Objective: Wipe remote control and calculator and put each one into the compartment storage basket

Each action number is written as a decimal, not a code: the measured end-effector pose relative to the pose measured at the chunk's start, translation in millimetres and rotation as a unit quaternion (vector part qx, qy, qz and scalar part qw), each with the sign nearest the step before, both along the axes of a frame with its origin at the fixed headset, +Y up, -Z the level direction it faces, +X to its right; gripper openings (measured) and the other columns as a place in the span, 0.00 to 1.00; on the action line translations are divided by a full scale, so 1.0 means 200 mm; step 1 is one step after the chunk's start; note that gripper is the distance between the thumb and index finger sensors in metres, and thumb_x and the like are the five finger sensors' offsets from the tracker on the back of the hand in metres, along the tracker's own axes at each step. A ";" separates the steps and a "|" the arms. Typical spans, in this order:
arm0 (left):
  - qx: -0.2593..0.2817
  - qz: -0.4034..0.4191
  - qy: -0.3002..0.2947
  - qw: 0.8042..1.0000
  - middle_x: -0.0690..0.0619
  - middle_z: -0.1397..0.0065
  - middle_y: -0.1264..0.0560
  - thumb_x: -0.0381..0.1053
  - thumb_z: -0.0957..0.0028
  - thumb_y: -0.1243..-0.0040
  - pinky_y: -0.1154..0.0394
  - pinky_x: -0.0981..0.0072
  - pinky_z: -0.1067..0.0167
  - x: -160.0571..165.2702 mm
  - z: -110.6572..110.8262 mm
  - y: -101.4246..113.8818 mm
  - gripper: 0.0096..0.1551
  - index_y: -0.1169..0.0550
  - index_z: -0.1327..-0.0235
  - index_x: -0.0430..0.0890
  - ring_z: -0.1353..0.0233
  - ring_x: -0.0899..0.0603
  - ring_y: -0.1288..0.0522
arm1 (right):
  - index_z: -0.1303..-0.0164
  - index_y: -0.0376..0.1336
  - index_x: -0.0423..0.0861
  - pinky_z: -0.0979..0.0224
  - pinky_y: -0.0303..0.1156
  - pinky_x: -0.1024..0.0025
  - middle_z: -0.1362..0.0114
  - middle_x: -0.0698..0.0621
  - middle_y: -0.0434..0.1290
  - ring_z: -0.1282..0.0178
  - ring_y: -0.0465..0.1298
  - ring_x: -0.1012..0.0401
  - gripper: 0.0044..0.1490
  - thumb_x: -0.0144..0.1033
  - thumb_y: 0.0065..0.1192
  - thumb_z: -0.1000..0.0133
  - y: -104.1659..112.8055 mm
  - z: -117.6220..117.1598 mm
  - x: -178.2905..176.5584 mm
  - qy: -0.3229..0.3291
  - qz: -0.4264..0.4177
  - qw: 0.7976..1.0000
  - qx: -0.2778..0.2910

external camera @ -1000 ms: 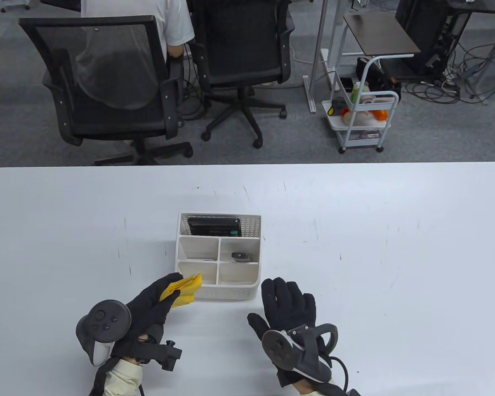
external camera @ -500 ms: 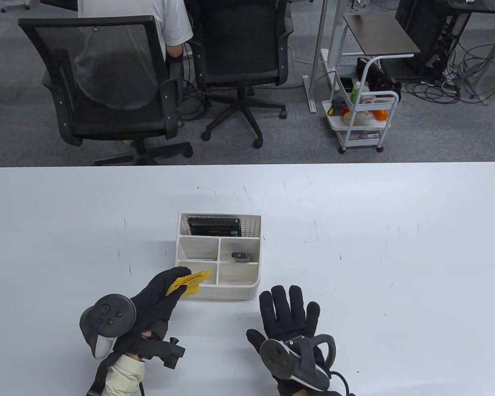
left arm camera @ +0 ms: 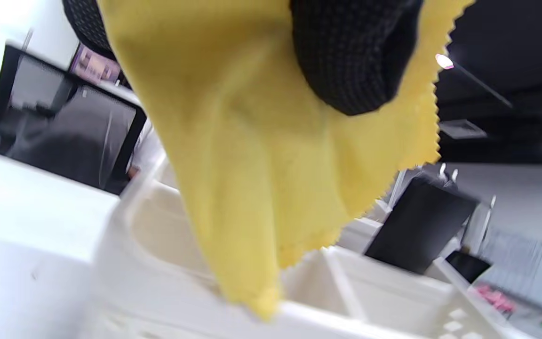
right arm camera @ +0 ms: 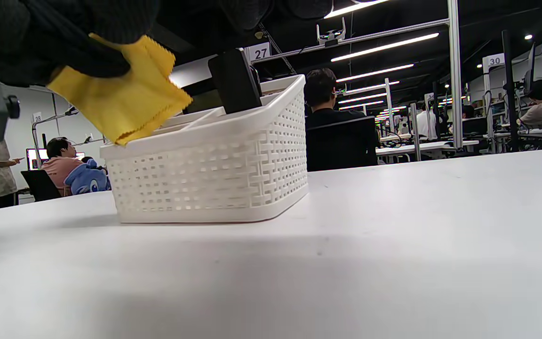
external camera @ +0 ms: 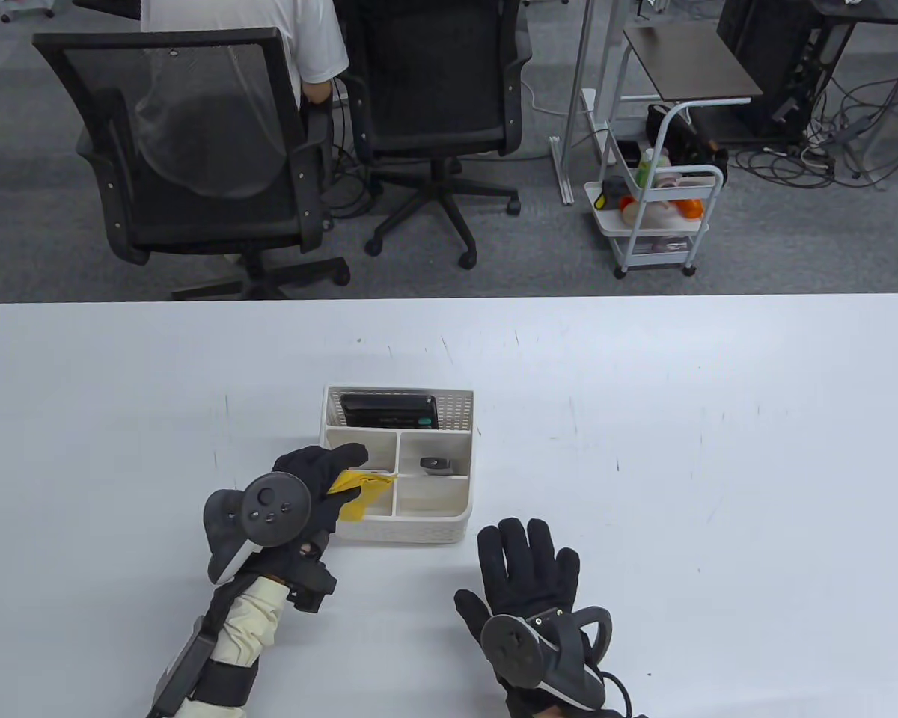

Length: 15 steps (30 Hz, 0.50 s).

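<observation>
1. Spanning the lower half of the table view: white table (external camera: 643, 449), cut off at both sides.
2. Sitting near centre: compartment storage basket (external camera: 419, 527).
3. Standing upright in the 12 o'clock long compartment: calculator (external camera: 388, 410), face hard to read.
4. Lying flat at 5 o'clock of the basket: right hand (external camera: 527, 565), fingers straight, holding nothing.
5. Pinching a yellow cloth (external camera: 359, 490) over the 7 o'clock compartment: left hand (external camera: 310, 486).
6. Poking from the 3 o'clock compartment: remote control (external camera: 438, 465), mostly hidden.

Yellow cloth (external camera: 355, 495); woven-look plastic basket (external camera: 419, 529)
</observation>
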State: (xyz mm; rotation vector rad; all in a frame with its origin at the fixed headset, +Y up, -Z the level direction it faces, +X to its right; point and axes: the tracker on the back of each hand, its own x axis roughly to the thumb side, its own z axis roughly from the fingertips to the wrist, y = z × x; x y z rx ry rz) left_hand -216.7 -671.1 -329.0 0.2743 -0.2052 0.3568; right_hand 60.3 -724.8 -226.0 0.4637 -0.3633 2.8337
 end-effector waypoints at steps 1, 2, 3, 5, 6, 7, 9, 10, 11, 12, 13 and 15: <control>0.025 -0.023 0.007 0.999 0.63 0.40 0.20 0.50 0.53 0.27 0.30 0.37 0.30 0.01 0.00 -0.01 0.29 0.26 0.38 0.67 0.27 0.44 0.25 | 0.14 0.46 0.34 0.31 0.42 0.22 0.13 0.30 0.45 0.18 0.42 0.30 0.49 0.52 0.51 0.37 0.00 0.00 0.00 0.000 -0.001 1.000 0.002; 0.038 -0.042 0.008 0.998 0.64 0.41 0.19 0.51 0.54 0.26 0.29 0.38 0.31 0.02 0.00 -0.02 0.28 0.26 0.41 0.67 0.28 0.45 0.23 | 0.14 0.46 0.34 0.31 0.43 0.22 0.13 0.30 0.45 0.18 0.42 0.30 0.49 0.52 0.51 0.37 0.00 0.00 0.00 0.001 -0.001 1.000 0.002; 0.047 -0.067 0.007 0.997 0.65 0.41 0.19 0.52 0.54 0.25 0.29 0.38 0.31 0.03 0.00 -0.03 0.27 0.25 0.43 0.67 0.28 0.46 0.23 | 0.14 0.46 0.34 0.31 0.43 0.22 0.13 0.30 0.45 0.18 0.42 0.30 0.49 0.52 0.51 0.37 0.00 0.00 0.00 0.001 -0.002 1.000 0.002; 0.057 -0.100 0.001 0.993 0.65 0.41 0.18 0.53 0.54 0.25 0.29 0.38 0.31 0.05 0.00 -0.06 0.23 0.23 0.48 0.67 0.27 0.45 0.23 | 0.14 0.47 0.34 0.31 0.43 0.22 0.13 0.30 0.45 0.18 0.42 0.30 0.49 0.52 0.51 0.37 0.00 0.00 0.00 0.002 -0.003 1.000 0.000; 0.056 -0.126 -0.002 0.990 0.64 0.39 0.18 0.53 0.54 0.25 0.30 0.38 0.30 0.07 0.00 -0.08 0.21 0.22 0.49 0.67 0.26 0.44 0.24 | 0.14 0.47 0.34 0.30 0.43 0.22 0.13 0.30 0.45 0.18 0.42 0.30 0.49 0.52 0.51 0.37 0.00 0.00 0.00 0.003 -0.002 1.000 -0.001; 0.052 -0.145 -0.004 0.988 0.62 0.34 0.20 0.54 0.54 0.25 0.31 0.37 0.30 0.08 0.00 -0.09 0.21 0.22 0.49 0.67 0.24 0.43 0.27 | 0.14 0.47 0.34 0.31 0.43 0.22 0.13 0.30 0.45 0.18 0.42 0.30 0.49 0.52 0.51 0.37 0.00 0.00 0.00 0.003 -0.002 1.000 -0.001; 0.041 -0.182 -0.016 0.982 0.55 0.22 0.28 0.57 0.52 0.29 0.35 0.34 0.29 0.09 0.00 -0.13 0.20 0.21 0.47 0.66 0.18 0.37 0.36 | 0.14 0.47 0.34 0.31 0.43 0.22 0.13 0.30 0.45 0.18 0.42 0.30 0.49 0.52 0.51 0.37 0.00 0.00 0.00 0.003 -0.002 1.000 -0.003; 0.027 -0.198 -0.019 0.980 0.53 0.19 0.32 0.59 0.50 0.31 0.37 0.32 0.28 0.10 -0.01 -0.16 0.19 0.21 0.45 0.66 0.17 0.35 0.40 | 0.14 0.47 0.34 0.31 0.43 0.22 0.14 0.30 0.46 0.18 0.42 0.30 0.49 0.52 0.51 0.37 0.00 0.00 0.00 0.003 -0.002 1.000 -0.005; 0.007 -0.211 -0.019 0.977 0.52 0.16 0.36 0.61 0.49 0.35 0.40 0.31 0.27 0.11 -0.01 -0.19 0.19 0.21 0.44 0.66 0.16 0.32 0.45 | 0.14 0.47 0.34 0.31 0.43 0.22 0.13 0.30 0.46 0.18 0.42 0.30 0.49 0.52 0.51 0.37 0.00 0.00 0.00 0.003 -0.002 1.000 -0.005; -0.005 -0.219 -0.024 0.975 0.51 0.14 0.40 0.65 0.48 0.42 0.44 0.29 0.26 0.11 -0.01 -0.20 0.21 0.22 0.42 0.67 0.15 0.31 0.50 | 0.14 0.47 0.34 0.31 0.43 0.22 0.13 0.30 0.46 0.18 0.42 0.30 0.49 0.52 0.51 0.37 0.00 0.00 0.00 0.004 -0.003 1.000 -0.005; -0.020 -0.227 -0.032 0.973 0.53 0.12 0.44 0.70 0.48 0.47 0.46 0.27 0.26 0.11 -0.01 -0.22 0.25 0.22 0.40 0.67 0.14 0.30 0.55 | 0.14 0.47 0.34 0.31 0.43 0.22 0.14 0.30 0.46 0.18 0.42 0.30 0.49 0.52 0.51 0.37 0.00 0.00 0.00 0.004 -0.003 1.000 -0.006; -0.062 -0.241 -0.032 0.968 0.53 0.11 0.49 0.74 0.50 0.53 0.50 0.26 0.26 0.12 -0.01 -0.25 0.31 0.23 0.36 0.66 0.15 0.29 0.59 | 0.14 0.48 0.34 0.31 0.43 0.22 0.14 0.30 0.46 0.18 0.43 0.30 0.49 0.52 0.51 0.37 0.00 0.00 0.00 0.005 -0.002 1.000 -0.007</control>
